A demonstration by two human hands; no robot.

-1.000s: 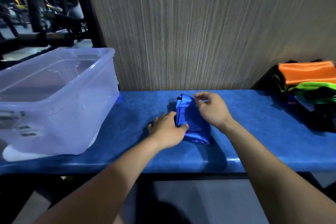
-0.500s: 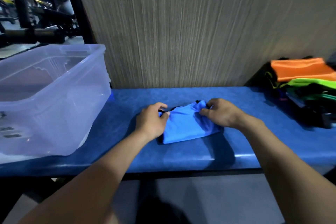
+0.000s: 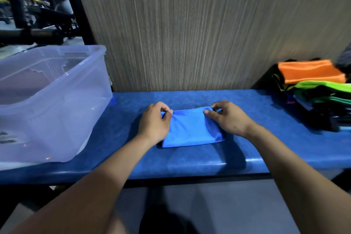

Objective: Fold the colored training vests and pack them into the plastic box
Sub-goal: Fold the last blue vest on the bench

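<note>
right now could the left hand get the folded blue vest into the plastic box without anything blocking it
Probably yes. The left hand already pinches the blue vest, and the plastic box stands open-topped just to its left on the blue bench, nothing lying between them.

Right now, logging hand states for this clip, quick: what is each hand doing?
Left hand: pinches the left far corner of the folded blue vest.
Right hand: pinches its right far corner.
</note>
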